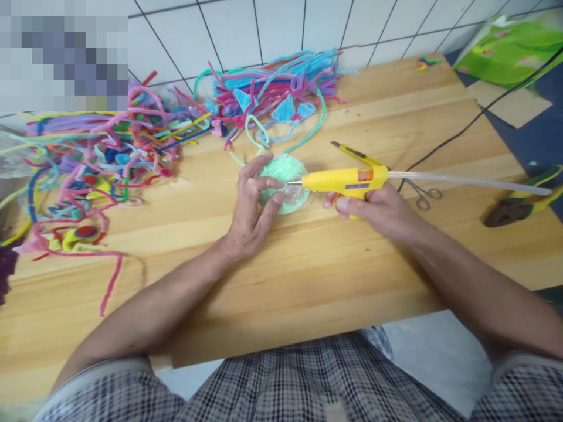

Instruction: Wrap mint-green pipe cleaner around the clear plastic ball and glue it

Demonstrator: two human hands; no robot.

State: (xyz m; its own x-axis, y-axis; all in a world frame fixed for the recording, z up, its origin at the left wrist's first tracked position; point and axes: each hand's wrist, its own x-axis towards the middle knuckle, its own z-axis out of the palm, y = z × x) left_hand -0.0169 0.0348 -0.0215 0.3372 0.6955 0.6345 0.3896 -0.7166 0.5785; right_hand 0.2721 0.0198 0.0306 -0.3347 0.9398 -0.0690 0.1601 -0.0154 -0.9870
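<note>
My left hand (255, 205) curls its thumb and fingers round the near-left side of a mint-green coiled disc (288, 167), seemingly wound from pipe cleaner, with a clear, shiny patch at its middle. In my right hand (373, 208) is a yellow hot glue gun (332, 179), gripped by its handle with fingers at the orange trigger. The metal nozzle points left, over the disc's centre and close to my left fingertips; whether it touches cannot be made out. A long clear glue stick (466, 179) sticks out of the gun's back.
Heaps of coloured pipe cleaners (277, 82) lie along the tiled wall and at the left. Beyond the gun is a yellow utility knife (356, 153). Small scissors (424, 194), pliers (505, 211) and a black cord (466, 132) are on the right. A green bag (510, 53) stands past the table edge.
</note>
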